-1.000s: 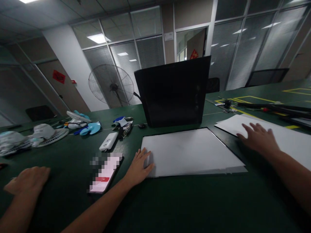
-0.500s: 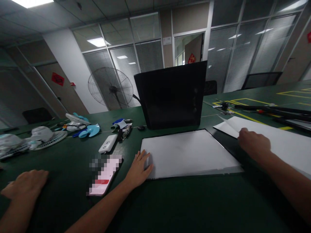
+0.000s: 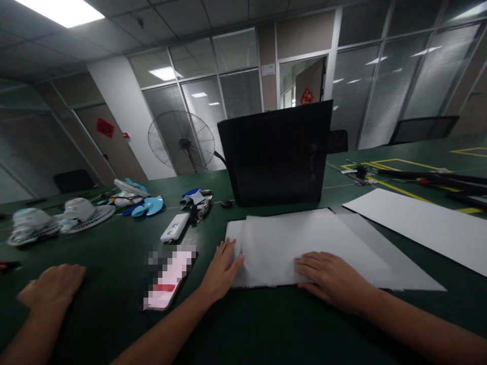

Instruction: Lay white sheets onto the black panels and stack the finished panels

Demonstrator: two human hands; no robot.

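Head view: my left hand point(image 3: 221, 268) lies open on the left edge of overlapping white sheets point(image 3: 281, 238), my right hand point(image 3: 333, 279) open at their near edge, on a green table point(image 3: 266, 324); behind, a black panel point(image 3: 277, 157), caged fan point(image 3: 185, 144), glazed partitions point(image 3: 393, 86).

The bare right hand point(image 3: 331, 279) has been moved from the white rectangular paper pile point(image 3: 414, 220) at the right, where a thin sheet's edge was lifted half a second ago. That thin, translucent white sheet point(image 3: 281, 238) has been laid askew over the black-edged white rectangular stack point(image 3: 235, 230), beyond whose right edge it now extends; the hand's fingers are now rested on it.
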